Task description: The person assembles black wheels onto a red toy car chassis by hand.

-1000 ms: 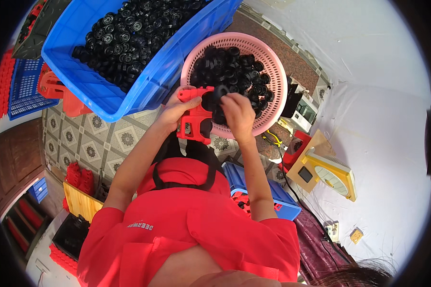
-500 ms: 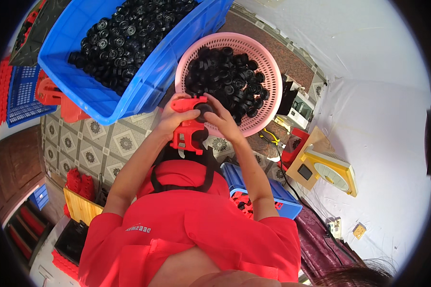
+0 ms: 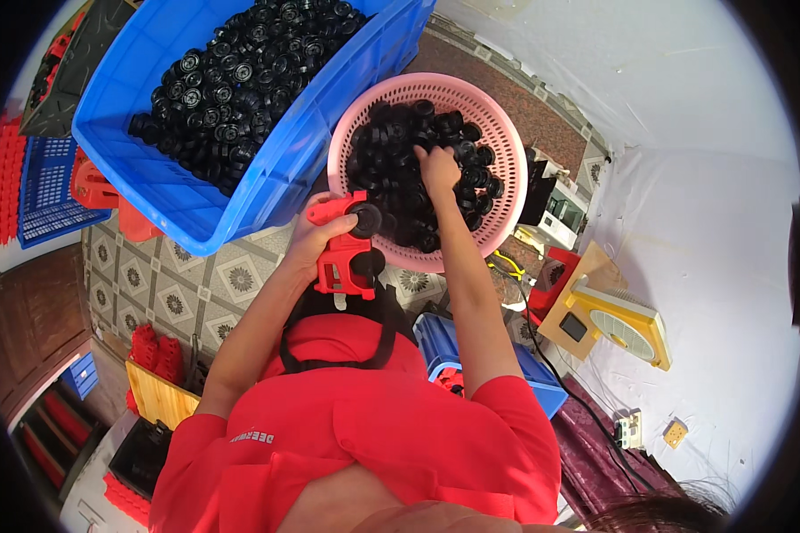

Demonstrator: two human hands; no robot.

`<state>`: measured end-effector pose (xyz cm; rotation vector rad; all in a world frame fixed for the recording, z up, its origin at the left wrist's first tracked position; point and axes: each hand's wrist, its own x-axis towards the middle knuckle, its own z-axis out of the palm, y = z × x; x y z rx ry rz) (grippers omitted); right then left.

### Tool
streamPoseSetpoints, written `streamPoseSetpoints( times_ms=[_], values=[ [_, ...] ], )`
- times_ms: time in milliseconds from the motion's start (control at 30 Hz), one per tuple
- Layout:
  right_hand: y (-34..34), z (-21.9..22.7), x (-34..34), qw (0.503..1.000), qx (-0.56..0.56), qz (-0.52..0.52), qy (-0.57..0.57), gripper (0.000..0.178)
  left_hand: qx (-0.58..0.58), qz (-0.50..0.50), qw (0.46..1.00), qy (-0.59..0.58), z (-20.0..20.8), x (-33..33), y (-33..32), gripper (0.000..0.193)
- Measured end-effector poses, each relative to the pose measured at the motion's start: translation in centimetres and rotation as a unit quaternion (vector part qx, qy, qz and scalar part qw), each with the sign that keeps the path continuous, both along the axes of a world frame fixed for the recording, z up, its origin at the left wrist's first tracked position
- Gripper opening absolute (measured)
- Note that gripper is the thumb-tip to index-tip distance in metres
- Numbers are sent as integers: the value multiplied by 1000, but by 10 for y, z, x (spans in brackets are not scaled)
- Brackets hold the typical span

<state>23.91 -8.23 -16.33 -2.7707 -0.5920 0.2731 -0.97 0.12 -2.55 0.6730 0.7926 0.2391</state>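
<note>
My left hand (image 3: pixel 311 235) is closed round a red plastic toy car chassis (image 3: pixel 336 266), held above my lap. Black wheels (image 3: pixel 366 219) show along the chassis's right side, one beside my thumb and another lower down. My right hand (image 3: pixel 438 169) reaches into a round pink basket (image 3: pixel 513 147) heaped with loose black wheels (image 3: pixel 400 186). Its fingers are bent down among the wheels; whether they grip one is hidden.
A large blue bin (image 3: pixel 271 173) full of black wheels stands left of the basket. A smaller blue bin (image 3: pixel 542 384) with red parts is by my right arm. Yellow-handled pliers (image 3: pixel 505 265) and a yellow fan (image 3: pixel 627 320) lie to the right.
My right hand has let go of the wheel on the chassis and moved up and right into the pink basket. The left hand still holds the chassis, slightly lower in view.
</note>
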Motion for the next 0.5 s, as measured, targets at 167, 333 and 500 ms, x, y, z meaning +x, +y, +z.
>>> streamPoseSetpoints(
  times_ms=[167,333,500],
  values=[
    [-14,-1,4,995,87,-41,14,35,22,61,998,-15,14,22,3,53],
    [-54,107,-34,798,463,-37,385,25,67,94,993,-18,15,37,12,55],
    [-102,183,-82,760,441,30,476,31,90,67,993,-31,31,65,-4,52]
  ],
)
